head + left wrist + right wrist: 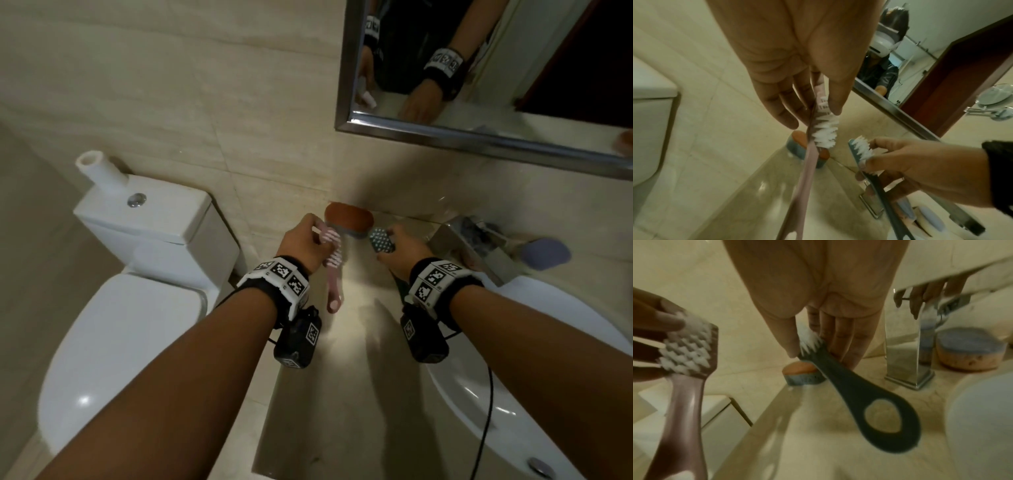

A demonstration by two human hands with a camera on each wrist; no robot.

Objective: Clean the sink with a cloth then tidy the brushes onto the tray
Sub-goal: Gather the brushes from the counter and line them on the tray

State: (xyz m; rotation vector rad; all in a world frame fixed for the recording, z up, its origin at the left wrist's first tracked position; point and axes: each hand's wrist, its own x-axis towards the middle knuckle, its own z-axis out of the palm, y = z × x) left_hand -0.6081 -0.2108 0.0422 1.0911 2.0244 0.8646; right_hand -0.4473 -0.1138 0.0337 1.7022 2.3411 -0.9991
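Right now my left hand [301,241] pinches the pink brush [332,274] by its white bristle head, thumb on one side and fingers on the other. Its handle hangs back toward me at six o'clock. My right hand [406,250] grips the dark brush [379,240] the same way, by its bristled head, and the looped handle trails under my wrist. Both brushes are in the air above the counter [342,377], apart from each other. The orange-topped tray [349,219] sits at twelve o'clock, just beyond my fingertips, against the wall. The sink [565,377] lies at four o'clock. The faucet [469,246] stands at two o'clock with a purple sponge [546,255] beside it, and the toilet [137,308] is at nine o'clock.
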